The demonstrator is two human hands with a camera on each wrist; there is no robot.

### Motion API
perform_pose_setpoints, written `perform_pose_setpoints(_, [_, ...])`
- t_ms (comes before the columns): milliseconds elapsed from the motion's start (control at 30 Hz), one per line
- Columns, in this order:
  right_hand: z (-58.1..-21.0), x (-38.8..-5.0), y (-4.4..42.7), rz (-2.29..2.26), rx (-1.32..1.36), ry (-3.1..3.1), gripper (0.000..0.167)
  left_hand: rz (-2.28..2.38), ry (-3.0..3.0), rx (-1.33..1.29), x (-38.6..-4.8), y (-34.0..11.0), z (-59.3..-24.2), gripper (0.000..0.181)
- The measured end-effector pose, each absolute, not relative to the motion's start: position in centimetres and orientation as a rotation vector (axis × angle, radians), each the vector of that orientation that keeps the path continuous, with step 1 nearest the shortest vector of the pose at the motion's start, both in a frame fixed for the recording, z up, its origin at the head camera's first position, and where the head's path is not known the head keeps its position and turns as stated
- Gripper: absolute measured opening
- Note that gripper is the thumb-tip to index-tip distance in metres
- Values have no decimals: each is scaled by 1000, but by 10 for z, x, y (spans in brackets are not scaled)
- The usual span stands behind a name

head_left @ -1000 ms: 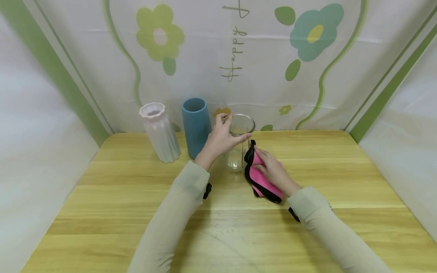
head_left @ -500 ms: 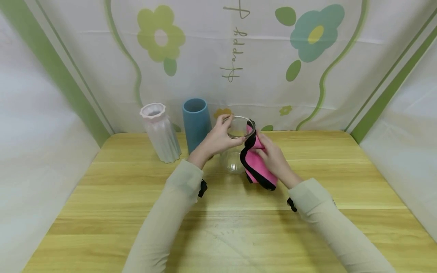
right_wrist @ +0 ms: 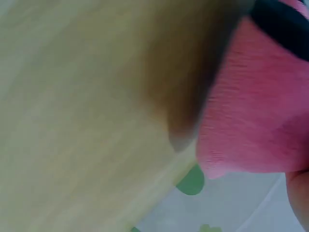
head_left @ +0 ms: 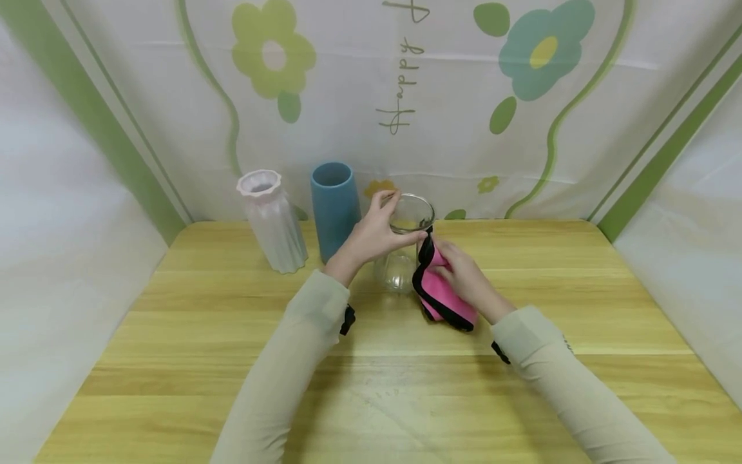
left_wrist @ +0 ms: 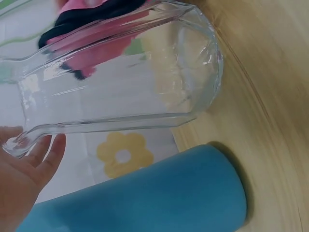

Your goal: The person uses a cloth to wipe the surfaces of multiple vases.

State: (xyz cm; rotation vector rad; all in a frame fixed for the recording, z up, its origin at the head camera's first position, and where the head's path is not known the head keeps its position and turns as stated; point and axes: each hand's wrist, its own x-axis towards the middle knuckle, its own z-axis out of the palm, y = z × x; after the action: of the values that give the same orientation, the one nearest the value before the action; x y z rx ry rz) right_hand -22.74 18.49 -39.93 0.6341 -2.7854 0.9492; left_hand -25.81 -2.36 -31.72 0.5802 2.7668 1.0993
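Observation:
A clear glass vase point(head_left: 397, 276) stands at the back of the table, its round rim gripped by my left hand point(head_left: 373, 237). In the left wrist view, the fingers hold the narrow neck of the vase point(left_wrist: 120, 99). My right hand point(head_left: 466, 278) holds a folded pink cloth point(head_left: 445, 301) with black edging against the right side of the glass. Part of the cloth point(left_wrist: 94, 46) shows through the vase wall in the left wrist view. The right wrist view has the pink cloth point(right_wrist: 256, 111) close up, with only a bit of the hand visible.
Just left of the glass vase stands a blue vase point(head_left: 335, 212), close to my left hand. Further left is a white ribbed vase point(head_left: 272, 225) with a scalloped rim. Behind the wooden table point(head_left: 377, 399) hangs a flowered white curtain point(head_left: 348, 96).
The cloth in my right hand rose along the vase's right side to the rim, then slid a little lower. My left hand keeps its grip on the rim.

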Motion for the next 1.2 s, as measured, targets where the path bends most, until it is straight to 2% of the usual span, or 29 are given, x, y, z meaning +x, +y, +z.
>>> perform_pose_setpoints(400, [-407, -222, 189, 898, 611, -2898, 63, 1092, 2852, 539, -256, -21, -321, 102])
perform_pose_setpoints(933, [-378, -227, 183, 1095, 630, -2719, 61, 1022, 2757, 651, -258, -30, -312, 91])
perform_pose_setpoints(1200, [-399, -231, 193, 991, 717, -2829, 62, 997, 2790, 674, -260, -29, -315, 98])
